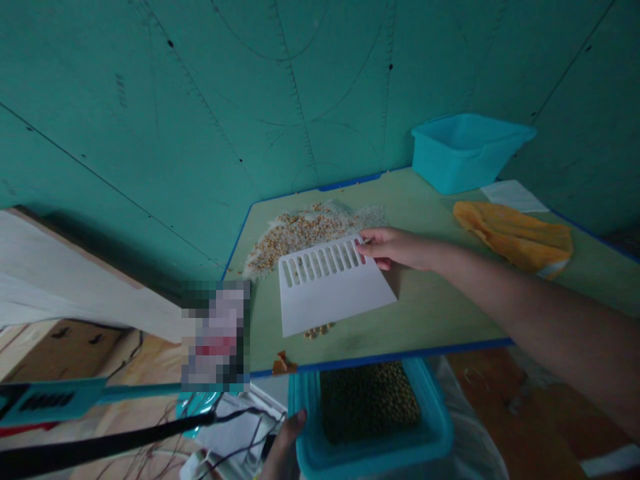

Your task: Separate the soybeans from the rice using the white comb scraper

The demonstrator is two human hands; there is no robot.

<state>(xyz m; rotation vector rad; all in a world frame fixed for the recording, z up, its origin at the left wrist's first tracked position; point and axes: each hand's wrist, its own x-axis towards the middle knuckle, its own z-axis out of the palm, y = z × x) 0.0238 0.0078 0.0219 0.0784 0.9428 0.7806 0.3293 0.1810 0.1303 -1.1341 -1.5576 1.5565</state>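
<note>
A flat white plastic scraper [333, 293], with a row of slots along its top edge, is gripped at its right end by my right hand [387, 248]. It tilts over the green tabletop. Behind it spreads a heap of small yellowish beans [295, 233] mixed with clear or whitish bits. A few more beans [319, 331] lie at the scraper's lower edge. Below the table edge is a turquoise tub [440, 427] holding dark and pale beans [370, 403]. My left hand [287, 440] has its thumb on the tub's left rim; the other fingers are hidden.
On the table [425, 303], a turquoise bin [450, 167] stands at the back right, beside a white sheet [515, 195] and an orange cloth [515, 233]. A brown scrap [284, 363] lies at the front edge. A green wall [320, 87] rises behind; cables are at lower left.
</note>
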